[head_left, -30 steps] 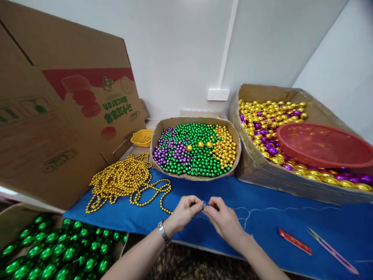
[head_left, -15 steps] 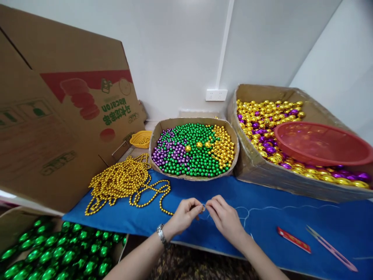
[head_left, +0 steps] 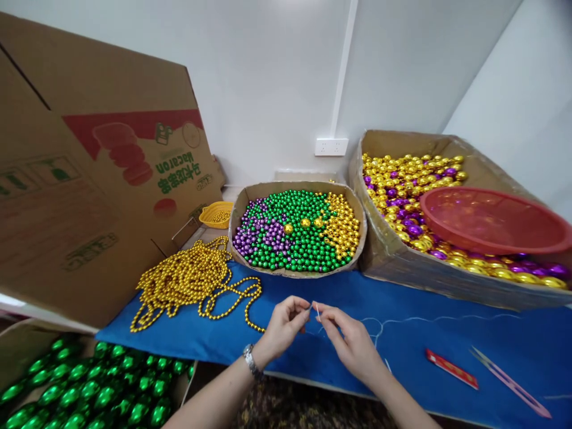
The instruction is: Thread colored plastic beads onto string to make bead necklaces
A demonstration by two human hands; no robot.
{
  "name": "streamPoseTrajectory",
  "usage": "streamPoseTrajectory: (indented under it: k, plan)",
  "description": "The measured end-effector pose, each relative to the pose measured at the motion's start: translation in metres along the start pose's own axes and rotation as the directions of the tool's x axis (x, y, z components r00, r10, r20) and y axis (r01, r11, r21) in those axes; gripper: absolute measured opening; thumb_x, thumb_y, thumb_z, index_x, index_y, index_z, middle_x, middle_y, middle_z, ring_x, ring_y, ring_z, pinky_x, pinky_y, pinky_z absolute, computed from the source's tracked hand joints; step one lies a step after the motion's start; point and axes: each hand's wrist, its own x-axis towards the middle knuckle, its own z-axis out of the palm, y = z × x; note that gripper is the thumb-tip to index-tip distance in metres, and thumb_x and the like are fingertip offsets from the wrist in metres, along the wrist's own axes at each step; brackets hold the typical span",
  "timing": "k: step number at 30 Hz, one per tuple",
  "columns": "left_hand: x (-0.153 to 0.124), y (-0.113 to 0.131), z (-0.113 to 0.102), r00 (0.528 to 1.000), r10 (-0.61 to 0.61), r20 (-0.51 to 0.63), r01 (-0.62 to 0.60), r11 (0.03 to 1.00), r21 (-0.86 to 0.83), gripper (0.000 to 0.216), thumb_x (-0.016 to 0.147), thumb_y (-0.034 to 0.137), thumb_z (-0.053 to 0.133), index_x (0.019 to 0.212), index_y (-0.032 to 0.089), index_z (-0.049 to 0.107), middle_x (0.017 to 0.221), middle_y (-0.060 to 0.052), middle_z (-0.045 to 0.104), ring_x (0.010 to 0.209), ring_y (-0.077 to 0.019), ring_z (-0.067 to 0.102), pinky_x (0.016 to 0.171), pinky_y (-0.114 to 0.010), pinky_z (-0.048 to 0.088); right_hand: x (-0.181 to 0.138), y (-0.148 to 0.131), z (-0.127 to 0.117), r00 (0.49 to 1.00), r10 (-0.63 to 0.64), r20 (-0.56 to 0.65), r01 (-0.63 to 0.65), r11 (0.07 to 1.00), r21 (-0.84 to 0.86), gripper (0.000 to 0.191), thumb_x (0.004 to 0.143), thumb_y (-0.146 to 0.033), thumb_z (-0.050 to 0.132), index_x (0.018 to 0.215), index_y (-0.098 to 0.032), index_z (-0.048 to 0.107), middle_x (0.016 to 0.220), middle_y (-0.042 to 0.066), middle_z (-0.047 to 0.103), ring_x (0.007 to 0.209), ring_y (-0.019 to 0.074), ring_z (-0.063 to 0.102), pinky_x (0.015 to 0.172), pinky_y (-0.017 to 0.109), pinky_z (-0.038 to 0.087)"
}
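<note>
Over the blue cloth (head_left: 313, 286), my left hand (head_left: 283, 326) is closed in a pinch. What sits between its fingertips is too small to make out, perhaps a thin dark tip. Facing it, fingertips almost touching, my right hand (head_left: 346, 336) pinches a short end of white thread (head_left: 318, 311). A long, pale strand of thread (head_left: 429, 319) loops and trails rightward over the cloth. Left of my hands lies a heap of gold bead strings (head_left: 183, 277), with one loose string reaching toward my left hand.
A cardboard tray (head_left: 297, 273) of purple, green and gold beads stands ahead. At right is a bigger carton (head_left: 429, 271) with a red basin (head_left: 496, 220). Pink tweezers (head_left: 512, 381) and a red packet (head_left: 451, 368) lie right; a yellow basket (head_left: 205, 215), large box (head_left: 102, 149) and green beads (head_left: 89, 387), left.
My fingertips have parted slightly, and a white thread end now stands up from my right fingers. The right hand has turned a little; the surrounding things have stayed put.
</note>
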Motion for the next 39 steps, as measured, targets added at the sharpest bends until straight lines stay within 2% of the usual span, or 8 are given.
streamPoseTrajectory:
  k: [7,13,17,20,24,30,34,39]
  plan:
    - [-0.006,-0.001,0.000,0.985,0.165,-0.051,-0.149,0.959,0.239,0.024,0.083,0.037,0.057,0.090,0.015,0.064,0.077,-0.003,0.059,0.067,-0.0126,0.050,0.061,-0.023,0.040,0.002,0.003,0.003,0.994,0.096,-0.048,-0.093,0.994,0.057,0.022,0.093,-0.038,0.044,0.086,-0.022,0.058,0.112,0.010,0.067,0.104,0.0217,0.062,0.082,0.032,0.049]
    - [-0.001,-0.003,0.003,0.995,-0.020,-0.098,0.020,1.000,0.000,0.029,0.080,0.041,0.060,0.081,0.013,0.062,0.061,0.001,0.055,0.054,-0.0100,0.047,0.052,-0.022,0.038,0.002,0.007,0.006,0.984,0.167,-0.067,-0.150,0.968,0.201,0.023,0.094,-0.038,0.040,0.088,-0.020,0.055,0.111,0.011,0.067,0.081,0.0177,0.067,0.063,0.027,0.051]
    - [-0.002,0.000,0.004,0.995,-0.059,-0.076,0.056,0.998,-0.041,0.030,0.075,0.042,0.066,0.078,0.012,0.063,0.059,0.001,0.055,0.053,-0.0097,0.048,0.052,-0.022,0.040,0.001,0.011,0.006,0.992,-0.128,-0.001,0.126,0.978,-0.164,0.018,0.094,-0.026,0.042,0.089,-0.022,0.059,0.113,0.009,0.066,0.103,0.0204,0.061,0.082,0.033,0.050]
    - [-0.003,0.006,0.002,0.995,-0.097,-0.024,0.095,0.993,-0.074,0.032,0.073,0.043,0.068,0.078,0.012,0.066,0.059,0.001,0.056,0.054,-0.0096,0.048,0.053,-0.022,0.039,0.001,0.017,0.006,0.927,-0.349,0.140,0.371,0.788,-0.492,0.020,0.091,-0.016,0.042,0.093,-0.022,0.061,0.115,0.009,0.064,0.094,0.0209,0.062,0.077,0.034,0.050]
    - [-0.002,0.005,0.002,0.983,-0.172,0.057,0.180,0.968,-0.174,0.035,0.068,0.046,0.072,0.078,0.012,0.068,0.060,0.000,0.058,0.053,-0.0086,0.048,0.051,-0.020,0.037,0.004,0.021,0.006,0.887,-0.401,0.231,0.452,0.641,-0.621,0.021,0.087,-0.010,0.044,0.094,-0.020,0.062,0.109,0.010,0.065,0.087,0.0208,0.061,0.069,0.031,0.049]
    - [0.001,-0.004,0.002,0.968,-0.247,0.044,0.250,0.938,-0.241,0.039,0.062,0.048,0.076,0.069,0.012,0.062,0.053,0.002,0.053,0.046,-0.0070,0.044,0.045,-0.018,0.030,0.003,0.021,0.006,0.893,-0.396,0.213,0.440,0.673,-0.595,0.023,0.089,-0.013,0.042,0.094,-0.022,0.062,0.104,0.008,0.059,0.082,0.0153,0.060,0.068,0.025,0.050]
    - [-0.002,-0.003,0.002,0.986,-0.168,0.020,0.169,0.974,-0.154,0.037,0.072,0.049,0.067,0.073,0.013,0.061,0.056,0.002,0.052,0.049,-0.0071,0.043,0.047,-0.019,0.031,-0.002,0.019,0.005,0.961,-0.275,-0.038,0.214,0.823,-0.526,0.023,0.093,-0.023,0.039,0.087,-0.021,0.062,0.093,0.008,0.055,0.077,0.0152,0.060,0.067,0.026,0.050]
    - [-0.006,0.000,0.000,0.989,-0.057,0.133,0.057,0.998,0.003,0.034,0.078,0.046,0.062,0.074,0.012,0.059,0.061,0.002,0.050,0.056,-0.0080,0.042,0.053,-0.020,0.033,0.004,0.013,0.004,0.981,-0.193,-0.028,0.163,0.890,-0.426,0.023,0.093,-0.026,0.040,0.082,-0.022,0.060,0.085,0.005,0.057,0.075,0.0147,0.060,0.068,0.025,0.050]
